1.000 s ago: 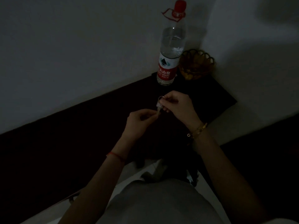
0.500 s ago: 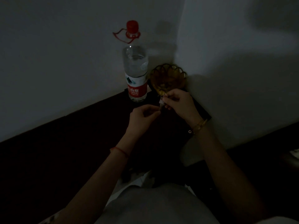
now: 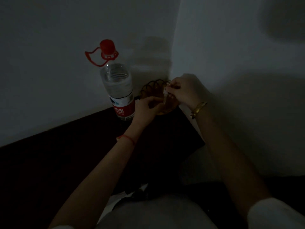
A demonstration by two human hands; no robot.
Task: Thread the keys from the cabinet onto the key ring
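Note:
The scene is very dim. My right hand (image 3: 186,90) pinches a small metal key ring (image 3: 168,84) with a pale tag (image 3: 165,92) hanging from it, held above an amber scalloped bowl (image 3: 149,88). My left hand (image 3: 146,107) sits just below and to the left, fingers pinched towards the ring; a thin key seems to be between them, but it is too dark to be sure. Both hands hover over the dark cabinet top (image 3: 165,146) in the corner of the room.
A tall water bottle (image 3: 118,90) with a red cap and red label stands against the wall, just left of my left hand. White walls meet in a corner behind the bowl. The cabinet's right edge drops off near my right forearm.
The view has swung so the bottle and bowl sit further left and lower. Both hands have moved forward over the amber bowl, still pinched close together around the ring.

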